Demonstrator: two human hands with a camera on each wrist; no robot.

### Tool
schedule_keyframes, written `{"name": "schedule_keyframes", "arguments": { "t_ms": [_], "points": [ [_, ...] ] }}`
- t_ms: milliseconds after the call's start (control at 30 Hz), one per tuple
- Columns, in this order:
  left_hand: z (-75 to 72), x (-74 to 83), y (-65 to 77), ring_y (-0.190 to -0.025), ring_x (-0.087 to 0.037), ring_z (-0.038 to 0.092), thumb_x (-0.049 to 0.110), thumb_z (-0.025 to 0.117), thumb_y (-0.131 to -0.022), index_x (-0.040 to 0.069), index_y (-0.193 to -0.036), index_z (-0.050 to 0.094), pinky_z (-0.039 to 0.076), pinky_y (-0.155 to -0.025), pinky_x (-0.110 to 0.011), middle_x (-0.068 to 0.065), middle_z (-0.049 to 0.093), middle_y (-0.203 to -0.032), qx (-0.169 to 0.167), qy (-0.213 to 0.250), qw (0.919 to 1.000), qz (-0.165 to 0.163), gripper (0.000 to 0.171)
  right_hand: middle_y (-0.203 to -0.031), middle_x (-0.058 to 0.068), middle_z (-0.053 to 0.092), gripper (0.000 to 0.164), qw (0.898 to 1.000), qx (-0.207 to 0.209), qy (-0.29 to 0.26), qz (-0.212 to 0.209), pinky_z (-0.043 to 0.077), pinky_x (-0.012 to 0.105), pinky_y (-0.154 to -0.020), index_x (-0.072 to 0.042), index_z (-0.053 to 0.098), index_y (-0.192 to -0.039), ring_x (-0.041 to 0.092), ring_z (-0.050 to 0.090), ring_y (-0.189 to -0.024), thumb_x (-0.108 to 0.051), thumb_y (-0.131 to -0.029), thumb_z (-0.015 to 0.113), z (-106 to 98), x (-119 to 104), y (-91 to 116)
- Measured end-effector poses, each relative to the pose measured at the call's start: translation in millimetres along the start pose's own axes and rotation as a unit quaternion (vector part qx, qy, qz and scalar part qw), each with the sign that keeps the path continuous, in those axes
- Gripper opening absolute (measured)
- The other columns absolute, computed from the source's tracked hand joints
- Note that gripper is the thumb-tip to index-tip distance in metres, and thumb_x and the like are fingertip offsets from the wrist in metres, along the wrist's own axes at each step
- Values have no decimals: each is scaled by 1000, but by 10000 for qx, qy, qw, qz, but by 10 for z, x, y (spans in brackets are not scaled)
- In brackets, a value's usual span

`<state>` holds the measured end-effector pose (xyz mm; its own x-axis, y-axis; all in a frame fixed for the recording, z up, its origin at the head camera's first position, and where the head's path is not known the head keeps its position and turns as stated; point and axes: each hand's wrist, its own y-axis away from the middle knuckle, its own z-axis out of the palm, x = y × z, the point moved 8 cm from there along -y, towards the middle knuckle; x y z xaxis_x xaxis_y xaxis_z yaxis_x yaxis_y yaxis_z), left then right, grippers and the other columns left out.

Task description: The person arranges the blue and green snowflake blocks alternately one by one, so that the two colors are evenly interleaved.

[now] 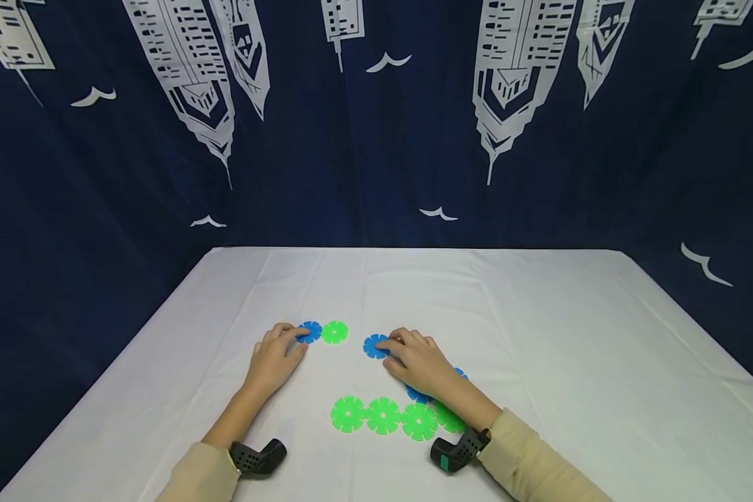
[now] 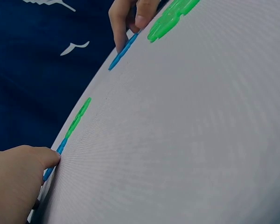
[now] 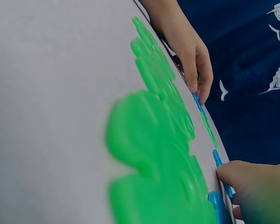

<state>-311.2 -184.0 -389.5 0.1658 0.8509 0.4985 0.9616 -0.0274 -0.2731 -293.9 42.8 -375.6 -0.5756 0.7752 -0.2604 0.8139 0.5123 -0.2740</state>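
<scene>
1. White cloth with faint creases covers the table (image 1: 539,314), before a dark blue curtain (image 1: 351,160). A crease could ruck up under a sliding disc and halt it.
2. At the left hand (image 1: 272,359), fingers pinch the left blue disc (image 1: 314,329), somewhat left of the table's middle. The lone green disc (image 1: 335,337) meets its right edge. Whether their notches interlock I cannot tell; if they merely touch, a sideways tug would probably part them.
3. Fingers of the right hand (image 1: 420,362) are narrow too, thumb and index holding the right blue disc (image 1: 370,345) by one side, with a gap between it and the lone green disc. So small a hold on a thin disc could let it spin or tip if its rim meets an off-line push.
4. Nearer the person lies the green row (image 1: 383,407), its discs edge to edge. The right forearm (image 1: 467,401) crosses over its right end, and the wrist camera (image 1: 454,457) sits near. Dropping or sweeping that arm could drag the row crooked or loosen a joint.
5. Other blue discs (image 1: 417,396) show partly beneath the right wrist. Their joints are hidden, so a knock there could go unnoticed.
</scene>
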Motion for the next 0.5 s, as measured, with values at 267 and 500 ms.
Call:
{"name": "schedule_keyframes", "arguments": {
  "t_ms": [267,500],
  "points": [
    [8,-17,9,-114,-32,47,27,56,-88,16,-115,62,34,-86,-46,-15,52,-124,30,-30,10000,0,30,-115,7,56,33,9990,-34,418,119,42,43,-78,-19,60,-120,25,53,-102,-29,-88,56,-23,-13,-143],
    [4,-17,5,-114,-32,47,27,56,-88,16,-115,63,35,-84,-45,-14,52,-124,34,-38,10000,21,30,-118,7,55,35,9984,-281,369,329,41,43,-81,-20,58,-122,24,50,-105,-31,-89,54,22,1,-289]
  ]
}}
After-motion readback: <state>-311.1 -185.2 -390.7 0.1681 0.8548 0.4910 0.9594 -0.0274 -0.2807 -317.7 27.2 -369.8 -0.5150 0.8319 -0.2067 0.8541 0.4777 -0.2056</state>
